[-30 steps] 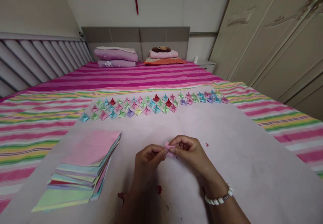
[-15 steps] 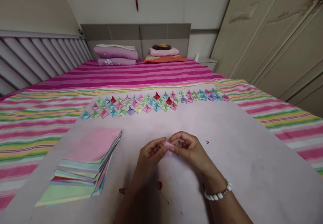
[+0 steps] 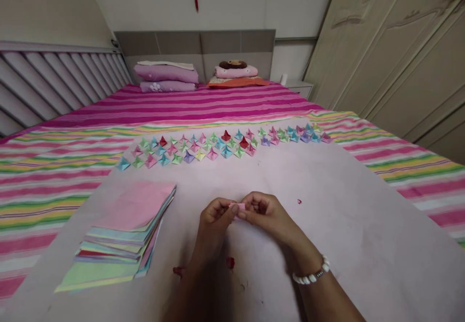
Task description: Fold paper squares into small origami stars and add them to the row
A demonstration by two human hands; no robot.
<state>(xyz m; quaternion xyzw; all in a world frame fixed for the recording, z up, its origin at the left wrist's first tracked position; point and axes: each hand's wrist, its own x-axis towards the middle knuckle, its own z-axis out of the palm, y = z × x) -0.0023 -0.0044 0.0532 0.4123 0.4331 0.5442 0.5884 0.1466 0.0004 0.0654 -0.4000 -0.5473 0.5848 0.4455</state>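
Both my hands meet over a pale pink board (image 3: 327, 225) laid on the bed. My left hand (image 3: 214, 220) and my right hand (image 3: 267, 211) pinch a small folded pink paper piece (image 3: 236, 209) between their fingertips, fingers curled shut. A white bead bracelet (image 3: 311, 275) circles my right wrist. A stack of coloured paper sheets (image 3: 125, 235), pink on top, lies left of my left hand. Beyond my hands, several small folded paper shapes (image 3: 218, 145) in many colours stand in rows across the board's far edge.
The bed has a pink and multicoloured striped sheet (image 3: 54, 162). Folded pillows and bedding (image 3: 167, 77) rest by the grey headboard. A cream wardrobe (image 3: 399, 55) stands on the right, a slatted rail (image 3: 43, 84) on the left. Small red specks (image 3: 229, 263) dot the board.
My hands have drawn slightly closer together and up the board, still pinching the pink piece, which now looks flatter. The view has tipped down a little.
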